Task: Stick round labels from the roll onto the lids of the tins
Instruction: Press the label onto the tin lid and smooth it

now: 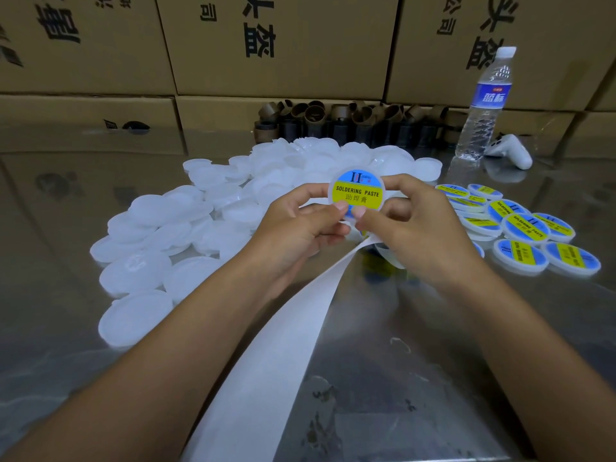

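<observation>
Left grip (300,225) and right grip (416,225) both pinch one white lid (357,195), raised above the steel desk (433,361) and tilted toward the viewer. The thumbs press the lower edge of its blue-and-yellow label (356,180), probably to smooth it flat. The lid sits between the two grips, at the fingertips. A white backing strip (273,345) trails from under them toward the viewer. Bare lids (200,211) pile on the left. Labelled lids (526,228) lie on the right, likely sorted as finished.

Head-worn wide view, forward and down (close) onto left hand (300,225), right hand (411,228), table (383,328).
</observation>
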A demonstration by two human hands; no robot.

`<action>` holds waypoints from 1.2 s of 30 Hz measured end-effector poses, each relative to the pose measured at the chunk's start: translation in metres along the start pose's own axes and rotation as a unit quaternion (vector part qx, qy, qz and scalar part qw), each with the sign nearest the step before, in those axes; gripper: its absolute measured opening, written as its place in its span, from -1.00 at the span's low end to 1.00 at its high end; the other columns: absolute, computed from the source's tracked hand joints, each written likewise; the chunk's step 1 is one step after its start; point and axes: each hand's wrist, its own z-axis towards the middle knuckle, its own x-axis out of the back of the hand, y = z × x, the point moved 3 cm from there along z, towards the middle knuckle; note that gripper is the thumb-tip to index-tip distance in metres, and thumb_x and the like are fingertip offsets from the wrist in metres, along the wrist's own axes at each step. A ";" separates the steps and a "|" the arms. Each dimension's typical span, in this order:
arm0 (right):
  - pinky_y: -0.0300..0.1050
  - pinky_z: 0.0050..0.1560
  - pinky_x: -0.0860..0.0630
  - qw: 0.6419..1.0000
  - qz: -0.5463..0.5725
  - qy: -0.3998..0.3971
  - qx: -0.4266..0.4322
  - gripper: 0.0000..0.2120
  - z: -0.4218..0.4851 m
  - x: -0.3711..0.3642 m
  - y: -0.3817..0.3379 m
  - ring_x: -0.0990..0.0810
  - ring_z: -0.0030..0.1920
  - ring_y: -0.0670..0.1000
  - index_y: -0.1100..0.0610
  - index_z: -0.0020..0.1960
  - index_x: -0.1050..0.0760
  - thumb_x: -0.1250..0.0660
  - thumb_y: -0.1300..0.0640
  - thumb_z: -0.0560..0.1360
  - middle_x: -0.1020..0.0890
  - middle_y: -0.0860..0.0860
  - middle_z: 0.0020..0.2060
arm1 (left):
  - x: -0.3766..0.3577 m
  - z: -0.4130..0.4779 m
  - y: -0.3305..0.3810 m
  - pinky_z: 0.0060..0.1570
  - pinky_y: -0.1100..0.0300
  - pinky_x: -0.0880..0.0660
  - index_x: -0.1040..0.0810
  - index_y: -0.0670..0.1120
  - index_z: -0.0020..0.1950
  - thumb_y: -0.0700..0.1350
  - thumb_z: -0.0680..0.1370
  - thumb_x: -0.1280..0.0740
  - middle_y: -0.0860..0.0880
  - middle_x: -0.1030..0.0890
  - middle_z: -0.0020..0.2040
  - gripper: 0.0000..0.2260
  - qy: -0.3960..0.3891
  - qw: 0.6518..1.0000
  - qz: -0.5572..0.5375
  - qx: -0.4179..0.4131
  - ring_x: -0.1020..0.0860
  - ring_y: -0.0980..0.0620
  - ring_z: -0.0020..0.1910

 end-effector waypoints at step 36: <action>-0.05 0.26 -0.41 0.881 0.045 0.424 -0.205 -0.52 0.018 0.073 0.048 -0.39 0.10 0.04 0.20 0.38 -0.30 -0.27 0.18 0.48 -0.34 0.14 0.34 | 0.018 0.001 -0.012 -0.28 0.45 -0.40 -0.52 0.01 -0.05 -0.29 0.54 -0.25 0.07 -0.54 -0.29 -0.81 0.073 0.871 0.473 -0.110 -0.48 0.18 -0.30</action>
